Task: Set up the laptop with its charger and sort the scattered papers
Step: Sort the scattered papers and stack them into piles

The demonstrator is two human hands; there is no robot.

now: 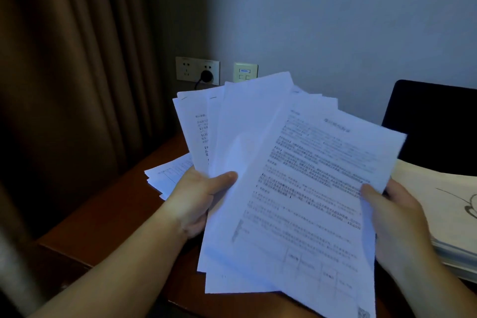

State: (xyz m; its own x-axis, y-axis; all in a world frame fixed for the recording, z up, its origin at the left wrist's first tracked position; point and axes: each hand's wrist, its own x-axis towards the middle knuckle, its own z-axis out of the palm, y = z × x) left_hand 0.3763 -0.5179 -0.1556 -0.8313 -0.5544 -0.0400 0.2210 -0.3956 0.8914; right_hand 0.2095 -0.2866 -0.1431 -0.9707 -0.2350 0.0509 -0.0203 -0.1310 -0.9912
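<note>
I hold a fanned bundle of printed white papers (247, 142) above the wooden desk (103, 219). My left hand (198, 196) grips the bundle's left side, thumb on top. My right hand (395, 217) pinches the right edge of the front sheet (309, 201), which carries dense text and a table. More sheets (165, 175) lie on the desk under my left hand. The dark laptop screen (433, 124) stands at the right. A black plug (206, 76) sits in the wall socket (197, 70), its cable dropping behind the papers.
A thick stack of paper with a drawn line on top (454, 214) lies at the right on the desk. Brown curtains (64, 72) hang at the left. A second wall plate (245, 71) is beside the socket.
</note>
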